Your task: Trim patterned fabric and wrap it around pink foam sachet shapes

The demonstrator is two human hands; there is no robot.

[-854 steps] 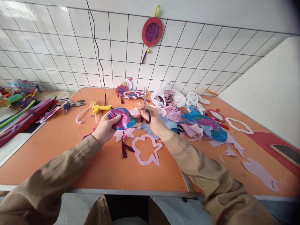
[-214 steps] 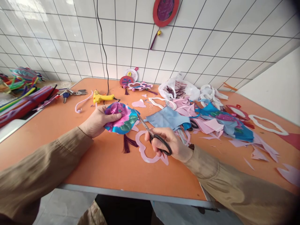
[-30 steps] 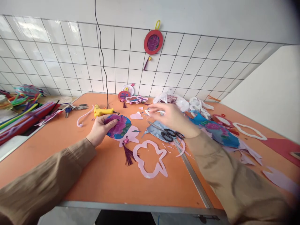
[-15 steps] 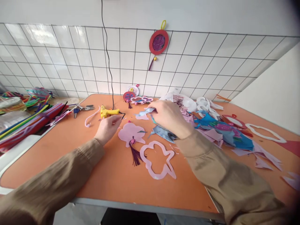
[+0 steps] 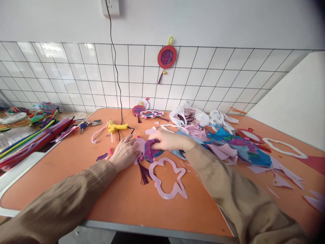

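Note:
My left hand (image 5: 125, 151) lies flat with its fingers stretched out, at the left edge of a pink cloud-shaped cut-out (image 5: 139, 145). A dark purple tassel (image 5: 144, 173) with a pink bead hangs from that cut-out's lower edge. Pinched in my right hand (image 5: 168, 139) is a purple-and-blue patterned fabric piece (image 5: 151, 151), which covers the right part of the cut-out. Just below, a pink cloud-shaped paper outline (image 5: 157, 185) rests on the orange table (image 5: 122, 206). Blue scraps lie partly hidden under my right hand and wrist.
A yellow glue gun (image 5: 118, 126) with a black cord stands beyond my left hand. Keys (image 5: 83, 125) and coloured pipe cleaners (image 5: 38, 142) are at left. White plastic bags (image 5: 200, 117), blue floral fabric (image 5: 238, 145) and pink scraps (image 5: 223, 151) crowd the right. A red round ornament (image 5: 167, 57) hangs on the wall.
My right hand has swapped a light blue scrap for the purple-and-blue fabric and come down over the cut-out. My left hand has opened and settled at the cut-out's edge. The view has tilted up.

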